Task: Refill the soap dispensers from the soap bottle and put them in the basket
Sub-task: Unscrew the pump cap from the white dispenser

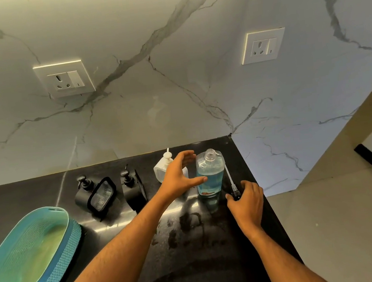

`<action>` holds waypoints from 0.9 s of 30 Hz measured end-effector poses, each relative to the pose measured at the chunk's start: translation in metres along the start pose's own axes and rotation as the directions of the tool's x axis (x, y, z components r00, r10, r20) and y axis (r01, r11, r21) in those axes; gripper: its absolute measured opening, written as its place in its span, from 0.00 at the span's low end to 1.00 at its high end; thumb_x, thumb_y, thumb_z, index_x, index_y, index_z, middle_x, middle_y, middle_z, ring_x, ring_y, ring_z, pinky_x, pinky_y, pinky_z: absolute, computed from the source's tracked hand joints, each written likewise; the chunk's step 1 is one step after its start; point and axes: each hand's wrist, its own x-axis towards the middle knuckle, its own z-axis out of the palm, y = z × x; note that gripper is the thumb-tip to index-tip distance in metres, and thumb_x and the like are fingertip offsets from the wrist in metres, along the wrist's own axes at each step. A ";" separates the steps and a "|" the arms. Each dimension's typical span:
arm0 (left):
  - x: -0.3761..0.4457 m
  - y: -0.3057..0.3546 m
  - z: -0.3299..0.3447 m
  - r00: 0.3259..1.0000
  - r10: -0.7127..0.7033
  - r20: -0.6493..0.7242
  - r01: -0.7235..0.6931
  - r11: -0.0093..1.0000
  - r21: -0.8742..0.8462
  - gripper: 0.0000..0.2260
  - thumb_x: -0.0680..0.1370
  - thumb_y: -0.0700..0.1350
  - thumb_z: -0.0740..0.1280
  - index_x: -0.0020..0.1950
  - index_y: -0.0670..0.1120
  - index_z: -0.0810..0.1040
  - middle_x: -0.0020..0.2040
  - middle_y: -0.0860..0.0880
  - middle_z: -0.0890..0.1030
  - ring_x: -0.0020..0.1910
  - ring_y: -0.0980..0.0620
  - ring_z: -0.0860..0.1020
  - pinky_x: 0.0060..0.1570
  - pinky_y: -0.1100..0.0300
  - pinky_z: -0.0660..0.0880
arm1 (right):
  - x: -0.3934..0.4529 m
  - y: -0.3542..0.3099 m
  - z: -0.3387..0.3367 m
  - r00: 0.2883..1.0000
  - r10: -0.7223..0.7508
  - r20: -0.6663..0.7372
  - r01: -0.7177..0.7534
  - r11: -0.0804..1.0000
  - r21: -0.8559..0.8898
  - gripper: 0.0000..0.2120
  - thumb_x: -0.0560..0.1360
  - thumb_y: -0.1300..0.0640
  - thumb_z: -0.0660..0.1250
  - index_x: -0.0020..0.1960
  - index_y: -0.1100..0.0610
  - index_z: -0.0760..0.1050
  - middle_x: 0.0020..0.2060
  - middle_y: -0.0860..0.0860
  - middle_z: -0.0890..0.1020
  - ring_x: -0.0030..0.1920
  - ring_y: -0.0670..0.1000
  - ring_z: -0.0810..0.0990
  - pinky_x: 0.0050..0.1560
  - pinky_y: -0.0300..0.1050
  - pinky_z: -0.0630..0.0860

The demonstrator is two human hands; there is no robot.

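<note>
Reaching with my left hand (179,174), I have the fingers spread in a wide C just beside the soap bottle (210,173), thumb near its lower body; whether skin already touches plastic I cannot tell, and nothing is held yet. The bottle stands upright at about one o'clock on the black counter (193,245), its neck uncapped, blue soap filling most of it. My right hand (246,201), at three o'clock, curls its fingers around the black pump head (236,194), whose long tube (229,175) lies slanted beside the bottle.

At twelve o'clock, partly behind my left hand, sits a white dispenser (164,169); two black dispensers (93,194) (133,187) stand at eleven and ten o'clock, pumps on. The teal basket (30,253) waits at eight o'clock, with nothing in it.

Risks, as I judge them: the bottle is open and close to the counter's right edge, so a clumsy closing of my left hand could tip it and spill soap. The counter looks wet in front, which may let the base slide. The pump tube may drip or roll off the edge.
</note>
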 end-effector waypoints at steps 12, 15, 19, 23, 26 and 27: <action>-0.059 -0.021 -0.055 0.973 0.027 -0.230 -0.005 0.995 0.096 0.41 0.65 0.51 0.84 0.74 0.53 0.69 0.69 0.57 0.75 0.68 0.60 0.73 0.67 0.64 0.69 | -0.065 -0.063 -0.017 0.915 -0.372 -0.158 0.394 0.908 0.144 0.26 0.70 0.55 0.79 0.64 0.58 0.74 0.60 0.51 0.77 0.63 0.48 0.73 0.62 0.36 0.74; -0.060 -0.028 -0.060 0.968 -0.019 -0.250 0.048 0.993 0.110 0.44 0.65 0.52 0.84 0.76 0.51 0.66 0.72 0.54 0.73 0.70 0.57 0.71 0.69 0.60 0.68 | -0.072 -0.087 -0.006 0.904 -0.413 -0.114 0.428 0.884 0.189 0.30 0.70 0.55 0.79 0.68 0.59 0.72 0.63 0.52 0.76 0.66 0.46 0.71 0.66 0.33 0.69; -0.054 -0.033 -0.060 0.970 -0.101 -0.223 0.127 0.987 0.101 0.49 0.65 0.55 0.83 0.80 0.48 0.61 0.77 0.51 0.69 0.75 0.52 0.67 0.68 0.63 0.64 | -0.068 -0.112 0.015 0.902 -0.431 -0.024 0.425 0.878 0.220 0.35 0.70 0.56 0.79 0.73 0.58 0.69 0.68 0.53 0.74 0.70 0.49 0.70 0.71 0.40 0.67; -0.042 -0.038 -0.059 0.967 -0.165 -0.195 0.186 0.978 0.094 0.52 0.66 0.55 0.83 0.82 0.46 0.57 0.80 0.49 0.63 0.78 0.49 0.64 0.69 0.61 0.62 | -0.058 -0.127 0.038 0.907 -0.409 0.097 0.385 0.901 0.200 0.39 0.70 0.58 0.78 0.77 0.59 0.63 0.71 0.53 0.71 0.74 0.52 0.67 0.74 0.42 0.65; -0.031 -0.041 -0.058 0.960 -0.210 -0.186 0.231 0.968 0.097 0.53 0.66 0.54 0.83 0.82 0.44 0.55 0.81 0.47 0.62 0.79 0.47 0.63 0.72 0.57 0.63 | -0.049 -0.132 0.057 0.913 -0.360 0.191 0.328 0.927 0.180 0.44 0.72 0.59 0.76 0.80 0.57 0.55 0.76 0.54 0.64 0.78 0.53 0.61 0.77 0.48 0.63; -0.027 -0.043 -0.058 0.958 -0.223 -0.180 0.243 0.965 0.101 0.54 0.66 0.54 0.83 0.82 0.44 0.55 0.81 0.46 0.62 0.79 0.47 0.63 0.72 0.56 0.63 | -0.046 -0.133 0.062 0.914 -0.346 0.211 0.316 0.934 0.163 0.45 0.72 0.59 0.76 0.81 0.58 0.53 0.77 0.54 0.62 0.79 0.54 0.59 0.77 0.48 0.62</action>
